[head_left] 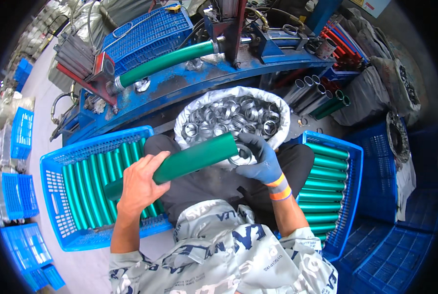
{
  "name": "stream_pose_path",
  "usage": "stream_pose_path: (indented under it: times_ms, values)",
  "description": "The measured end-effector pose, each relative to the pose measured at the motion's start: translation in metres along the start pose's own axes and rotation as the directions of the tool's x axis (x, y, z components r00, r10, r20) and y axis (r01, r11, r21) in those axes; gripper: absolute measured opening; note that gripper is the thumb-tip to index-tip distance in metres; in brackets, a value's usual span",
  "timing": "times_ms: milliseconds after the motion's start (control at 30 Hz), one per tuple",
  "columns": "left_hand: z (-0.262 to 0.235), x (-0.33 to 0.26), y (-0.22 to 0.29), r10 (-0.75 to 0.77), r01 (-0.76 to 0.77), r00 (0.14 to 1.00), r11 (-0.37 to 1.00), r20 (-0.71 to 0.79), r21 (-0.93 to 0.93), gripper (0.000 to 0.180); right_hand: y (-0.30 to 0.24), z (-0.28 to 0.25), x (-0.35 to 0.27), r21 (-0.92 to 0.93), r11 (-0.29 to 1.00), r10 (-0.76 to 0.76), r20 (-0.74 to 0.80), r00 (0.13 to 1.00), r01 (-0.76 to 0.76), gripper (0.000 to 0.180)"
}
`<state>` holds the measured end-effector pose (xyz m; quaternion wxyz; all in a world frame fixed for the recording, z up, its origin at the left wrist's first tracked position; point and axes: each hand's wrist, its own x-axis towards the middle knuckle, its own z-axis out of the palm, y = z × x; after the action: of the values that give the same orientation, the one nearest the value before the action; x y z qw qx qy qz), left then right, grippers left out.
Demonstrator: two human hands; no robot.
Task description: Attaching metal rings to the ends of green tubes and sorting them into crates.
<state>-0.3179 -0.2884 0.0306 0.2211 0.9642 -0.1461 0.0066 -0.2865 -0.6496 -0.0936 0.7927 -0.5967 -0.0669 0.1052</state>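
A green metallic tube lies tilted across my lap, its right end higher than its left. My bare left hand wraps round it toward the left end. At the other end my right hand, in a dark blue glove with an orange and grey wristband, grips a silver metal ring by the tube's mouth. Whether the ring touches the tube I cannot tell. Just beyond, a white sack holds many loose silver rings.
Blue crates of green tubes stand at my left and right. Ahead, a blue machine bench holds another green tube between its ends. Bare and green tubes are stacked beneath its right side. More blue crates sit far right.
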Motion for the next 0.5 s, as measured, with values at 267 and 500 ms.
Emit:
stream_pose_path:
  times_ms: [267, 500]
  values:
    - [0.007, -0.001, -0.002, 0.065, -0.068, 0.996, 0.997, 0.064, 0.039, 0.066, 0.017, -0.009, -0.002, 0.28, 0.96, 0.004, 0.054, 0.999, -0.019, 0.113]
    - [0.017, -0.006, -0.008, 0.065, -0.067, 0.997, 0.997, 0.05, 0.041, 0.069, 0.021, -0.009, -0.005, 0.209, 0.975, 0.058, 0.062, 0.996, -0.07, 0.114]
